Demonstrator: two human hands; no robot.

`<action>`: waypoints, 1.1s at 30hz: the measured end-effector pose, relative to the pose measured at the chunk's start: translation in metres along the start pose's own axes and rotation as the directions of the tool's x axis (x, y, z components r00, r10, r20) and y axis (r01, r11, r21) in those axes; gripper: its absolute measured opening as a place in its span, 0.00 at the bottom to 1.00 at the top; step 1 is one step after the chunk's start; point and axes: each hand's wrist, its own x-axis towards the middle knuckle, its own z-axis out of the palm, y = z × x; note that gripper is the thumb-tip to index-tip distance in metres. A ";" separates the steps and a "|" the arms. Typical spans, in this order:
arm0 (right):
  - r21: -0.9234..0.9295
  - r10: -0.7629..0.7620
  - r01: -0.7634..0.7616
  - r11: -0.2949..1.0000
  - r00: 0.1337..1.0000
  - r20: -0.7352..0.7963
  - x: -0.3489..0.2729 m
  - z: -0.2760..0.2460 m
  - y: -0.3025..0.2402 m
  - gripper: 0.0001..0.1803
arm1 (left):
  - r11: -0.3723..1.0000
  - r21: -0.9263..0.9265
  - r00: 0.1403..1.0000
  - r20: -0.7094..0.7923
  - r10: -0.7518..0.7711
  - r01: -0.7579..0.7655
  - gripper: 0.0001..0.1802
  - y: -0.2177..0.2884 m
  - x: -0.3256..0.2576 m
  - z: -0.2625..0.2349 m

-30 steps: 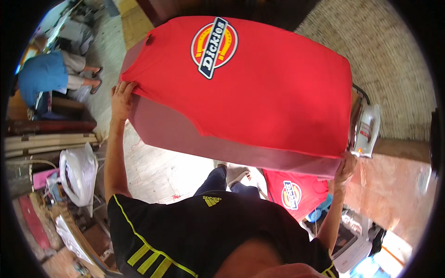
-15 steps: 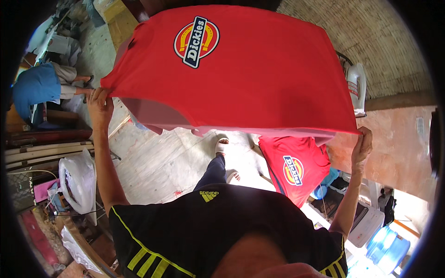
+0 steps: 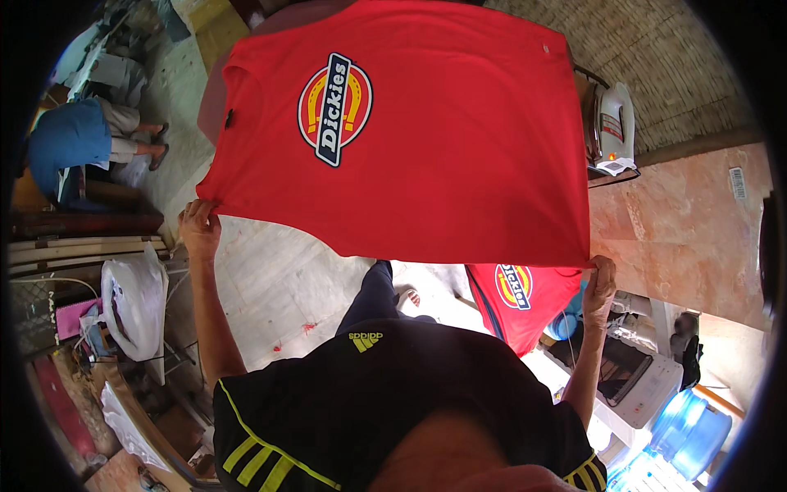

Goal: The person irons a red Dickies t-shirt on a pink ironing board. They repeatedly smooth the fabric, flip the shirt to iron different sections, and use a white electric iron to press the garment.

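A red sleeveless shirt (image 3: 459,139) with a round, yellow-and-navy printed emblem lies spread out in front of me, its neck opening toward the left. My left hand (image 3: 199,228) pinches its near left corner, by the shoulder. The near right corner, at the hem, is pinched in my right hand (image 3: 602,283). Between my hands the near edge is drawn out, dipping at the armhole. Under the far left side shows part of a dull maroon surface. A second red shirt (image 3: 525,303) with the same emblem hangs below, near my right forearm, partly covered by the first.
A clothes iron (image 3: 613,131) with a lit orange light stands on a wire rest just right of the shirt. Beyond my right forearm are a white appliance (image 3: 648,394) and a blue water bottle (image 3: 693,435). At far left, a person in a blue top (image 3: 70,148) bends over.
Both hands have come nearer to me and closer together, drawing the shirt with them. The shirt now lies flatter, and more of the iron shows.
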 end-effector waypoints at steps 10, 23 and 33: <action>0.156 0.104 -0.125 0.980 0.985 0.136 0.043 0.030 -0.019 0.17 | 0.963 -0.212 0.984 0.092 -0.150 0.167 0.19 0.007 0.045 0.024; -0.059 -0.086 0.082 0.995 0.994 -0.063 0.279 0.151 -0.035 0.13 | 0.832 -0.368 0.906 0.255 -0.337 0.414 0.26 -0.017 0.286 0.132; 0.163 0.266 -0.241 0.957 0.952 -0.149 0.447 0.161 0.078 0.18 | 0.753 -0.475 0.875 0.396 -0.278 0.455 0.12 -0.131 0.313 0.182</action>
